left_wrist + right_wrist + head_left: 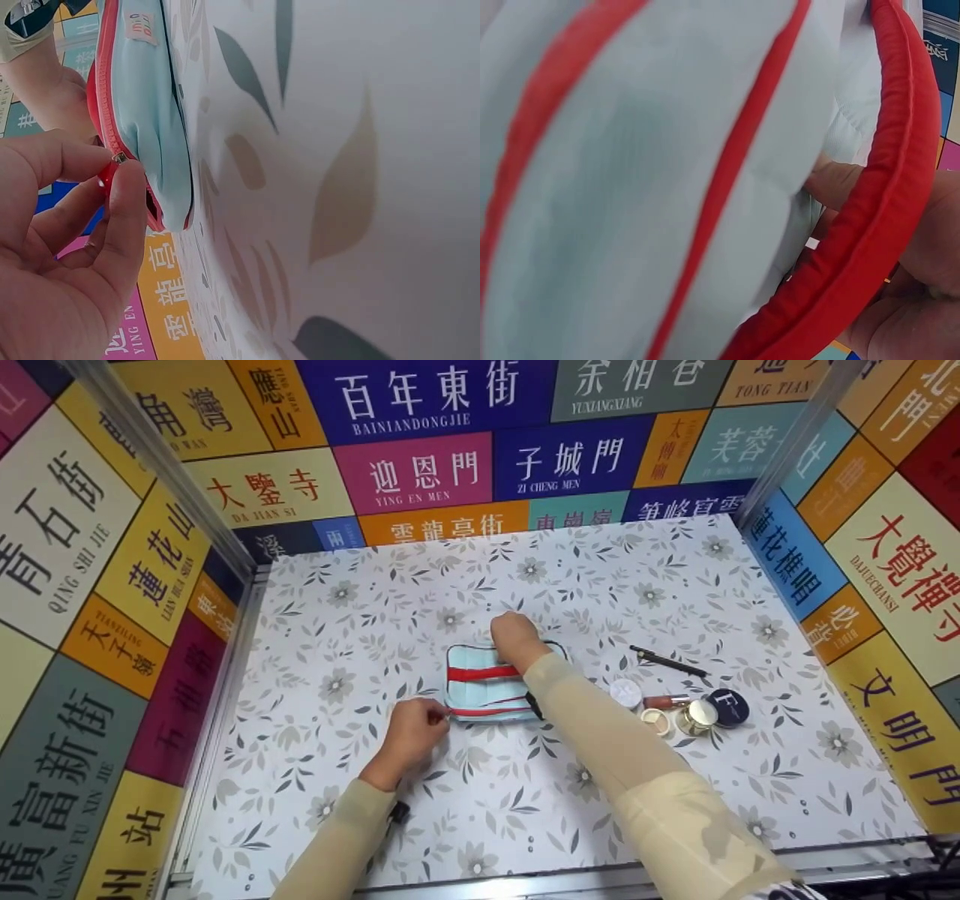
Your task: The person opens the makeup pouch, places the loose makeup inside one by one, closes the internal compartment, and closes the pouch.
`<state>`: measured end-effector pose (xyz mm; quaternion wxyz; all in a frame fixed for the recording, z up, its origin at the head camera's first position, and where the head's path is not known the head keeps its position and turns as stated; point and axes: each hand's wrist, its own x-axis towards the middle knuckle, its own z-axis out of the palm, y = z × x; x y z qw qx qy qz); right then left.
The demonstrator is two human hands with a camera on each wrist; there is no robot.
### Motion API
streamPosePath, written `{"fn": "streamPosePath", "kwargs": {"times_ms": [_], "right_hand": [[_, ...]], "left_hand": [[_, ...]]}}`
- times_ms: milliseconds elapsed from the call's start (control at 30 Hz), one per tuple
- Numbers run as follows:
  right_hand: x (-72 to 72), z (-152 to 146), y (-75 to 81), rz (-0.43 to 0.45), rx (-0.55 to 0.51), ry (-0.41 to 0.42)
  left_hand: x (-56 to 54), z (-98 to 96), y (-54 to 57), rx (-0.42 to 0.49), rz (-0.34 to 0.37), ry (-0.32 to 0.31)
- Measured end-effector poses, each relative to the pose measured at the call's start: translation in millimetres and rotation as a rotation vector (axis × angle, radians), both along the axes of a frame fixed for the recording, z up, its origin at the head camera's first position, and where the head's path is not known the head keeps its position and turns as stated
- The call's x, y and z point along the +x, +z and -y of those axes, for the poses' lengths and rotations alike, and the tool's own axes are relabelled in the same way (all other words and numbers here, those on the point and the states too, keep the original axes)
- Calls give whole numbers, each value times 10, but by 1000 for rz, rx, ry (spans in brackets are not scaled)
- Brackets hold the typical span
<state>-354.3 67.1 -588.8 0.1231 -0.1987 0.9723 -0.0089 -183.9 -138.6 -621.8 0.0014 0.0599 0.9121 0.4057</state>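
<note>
A light blue cosmetic pouch (472, 690) with red trim lies on the table in front of me. At its near left corner, my left hand (409, 733) pinches the small metal zipper pull (119, 157) between thumb and forefinger. The red zipper (106, 75) runs along the pouch's side in the left wrist view. My right hand (517, 636) grips the pouch at its far side, fingers curled. Seen from the right wrist, the thumb (834, 182) presses into the pale fabric behind a padded red strap (904, 135); the other fingertips are hidden.
Right of the pouch, beside my right forearm, are a black pencil (667, 661), a white round case (625, 694), a lip gloss tube (660, 702), a cream palette (655, 722), a gold-lidded jar (697, 717) and a dark round compact (728, 707). Sign-covered walls (420, 472) enclose the flower-patterned table (390, 607).
</note>
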Motion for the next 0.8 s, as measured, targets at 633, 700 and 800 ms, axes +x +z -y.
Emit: {"fn": "streamPosePath", "kwargs": {"times_ms": [633, 700, 800], "right_hand": [[19, 23, 16, 58, -2, -46], [22, 15, 20, 60, -6, -48], [19, 31, 14, 30, -9, -22]], "left_hand": [[35, -37, 29, 12, 80, 15], [33, -43, 27, 10, 75, 11], [44, -31, 27, 12, 67, 11]]}}
